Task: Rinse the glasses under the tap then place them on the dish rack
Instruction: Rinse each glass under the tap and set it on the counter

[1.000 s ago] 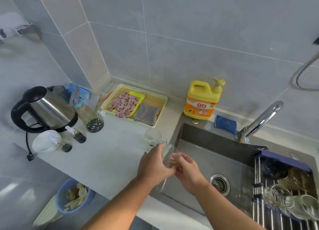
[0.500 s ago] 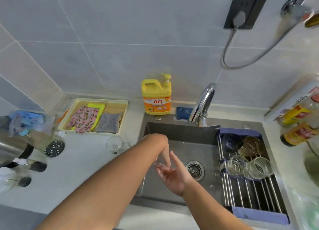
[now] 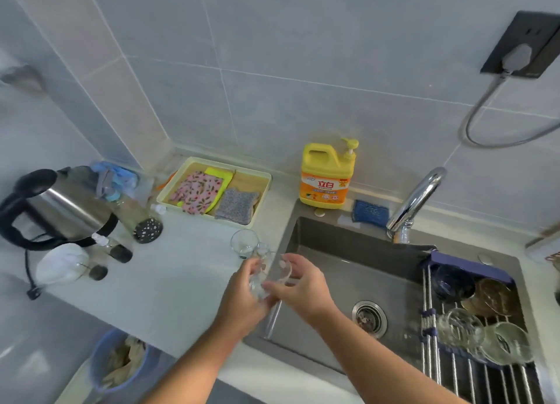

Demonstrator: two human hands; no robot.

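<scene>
Both hands hold one clear glass (image 3: 274,275) tilted over the left edge of the steel sink (image 3: 348,270). My left hand (image 3: 245,297) grips its lower part and my right hand (image 3: 303,285) grips its rim end. A second clear glass (image 3: 244,242) stands upright on the counter just behind them. The chrome tap (image 3: 416,200) rises at the sink's back right; no water shows. The dish rack (image 3: 472,370) spans the sink's right side and carries several glasses and bowls.
A yellow soap jug (image 3: 325,176) and blue sponge (image 3: 369,211) sit behind the sink. A tray of cloths (image 3: 212,191), a kettle (image 3: 57,209) and small bottles crowd the left counter. A blue bin (image 3: 116,361) stands on the floor below.
The view swung right and back left. Half a second ago my hands were apart over the sink centre; now both are closed on the glass at the sink's left edge.
</scene>
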